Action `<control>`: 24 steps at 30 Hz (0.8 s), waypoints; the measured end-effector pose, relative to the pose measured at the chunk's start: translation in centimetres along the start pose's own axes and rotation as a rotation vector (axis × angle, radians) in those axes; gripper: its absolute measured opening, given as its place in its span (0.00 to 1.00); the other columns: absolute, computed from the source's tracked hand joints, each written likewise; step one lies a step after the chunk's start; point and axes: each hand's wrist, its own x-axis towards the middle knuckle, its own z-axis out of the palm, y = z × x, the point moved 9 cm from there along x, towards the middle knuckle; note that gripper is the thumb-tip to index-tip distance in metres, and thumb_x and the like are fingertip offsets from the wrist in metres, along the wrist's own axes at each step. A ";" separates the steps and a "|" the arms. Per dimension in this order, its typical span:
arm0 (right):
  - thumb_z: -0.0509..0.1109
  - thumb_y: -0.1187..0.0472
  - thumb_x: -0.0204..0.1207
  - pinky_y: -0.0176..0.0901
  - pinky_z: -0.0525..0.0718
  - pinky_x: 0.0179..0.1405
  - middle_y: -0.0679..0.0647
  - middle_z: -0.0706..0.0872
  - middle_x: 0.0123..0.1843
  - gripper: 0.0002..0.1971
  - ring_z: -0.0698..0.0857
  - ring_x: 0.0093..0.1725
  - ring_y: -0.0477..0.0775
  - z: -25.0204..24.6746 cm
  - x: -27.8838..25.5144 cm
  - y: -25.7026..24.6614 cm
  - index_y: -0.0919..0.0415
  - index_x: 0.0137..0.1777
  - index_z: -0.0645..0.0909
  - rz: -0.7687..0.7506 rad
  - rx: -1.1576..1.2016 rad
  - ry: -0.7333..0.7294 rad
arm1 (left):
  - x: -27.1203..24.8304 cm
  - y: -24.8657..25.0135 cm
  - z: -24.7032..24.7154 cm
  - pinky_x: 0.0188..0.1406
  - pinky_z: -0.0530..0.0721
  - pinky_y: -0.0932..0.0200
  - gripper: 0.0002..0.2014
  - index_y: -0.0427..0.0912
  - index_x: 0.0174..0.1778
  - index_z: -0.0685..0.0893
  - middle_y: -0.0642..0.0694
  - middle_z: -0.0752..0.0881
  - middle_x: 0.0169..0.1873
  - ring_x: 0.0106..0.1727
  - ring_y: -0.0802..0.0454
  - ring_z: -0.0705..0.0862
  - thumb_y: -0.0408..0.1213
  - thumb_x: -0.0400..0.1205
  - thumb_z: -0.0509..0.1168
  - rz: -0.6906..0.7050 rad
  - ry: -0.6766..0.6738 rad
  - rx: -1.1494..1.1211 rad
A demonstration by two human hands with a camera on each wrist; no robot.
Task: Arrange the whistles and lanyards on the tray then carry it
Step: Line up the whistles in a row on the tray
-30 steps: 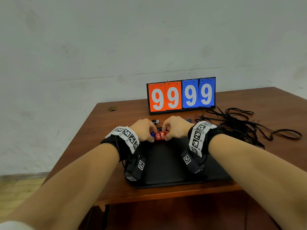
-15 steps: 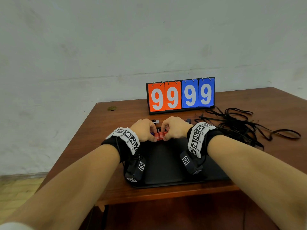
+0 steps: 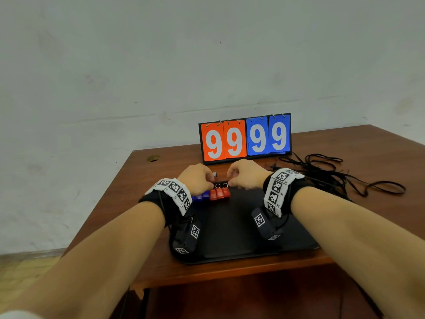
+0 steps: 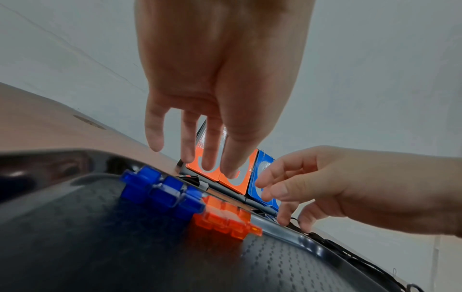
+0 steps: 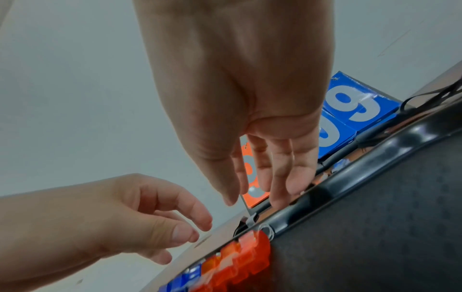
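A black tray [image 3: 230, 231] lies at the table's near edge. Along its far rim three red whistles [image 3: 219, 194] with key rings stand side by side, and blue whistles [image 3: 201, 196] adjoin them on the left. In the left wrist view the blue whistles [image 4: 160, 191] and red whistles [image 4: 225, 219] form one row. My left hand [image 3: 208, 180] hovers just beyond the row, fingers hanging straight and holding nothing. My right hand [image 3: 232, 180] is opposite it, also holding nothing; its fingertips [image 5: 277, 201] reach the tray rim [image 5: 350, 177]. Black lanyards [image 3: 333, 176] lie tangled on the table to the right.
A flip scoreboard [image 3: 245, 139] reading 9999 stands behind the tray. A small dark whistle [image 3: 215, 174] lies on the wooden table [image 3: 161, 166] between my hands. The table's left edge and the wall are close by.
Both hands have let go of the red whistles and moved slightly away from me past the tray's far rim. The red whistles now show uncovered in a row.
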 end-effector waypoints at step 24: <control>0.61 0.67 0.84 0.32 0.80 0.30 0.51 0.86 0.50 0.11 0.87 0.40 0.48 -4.1 2.8 5.1 0.53 0.53 0.84 0.038 0.238 0.192 | 6.5 0.1 2.3 0.71 0.75 0.53 0.19 0.41 0.73 0.79 0.43 0.80 0.72 0.72 0.45 0.78 0.33 0.86 0.60 -0.142 -0.176 0.100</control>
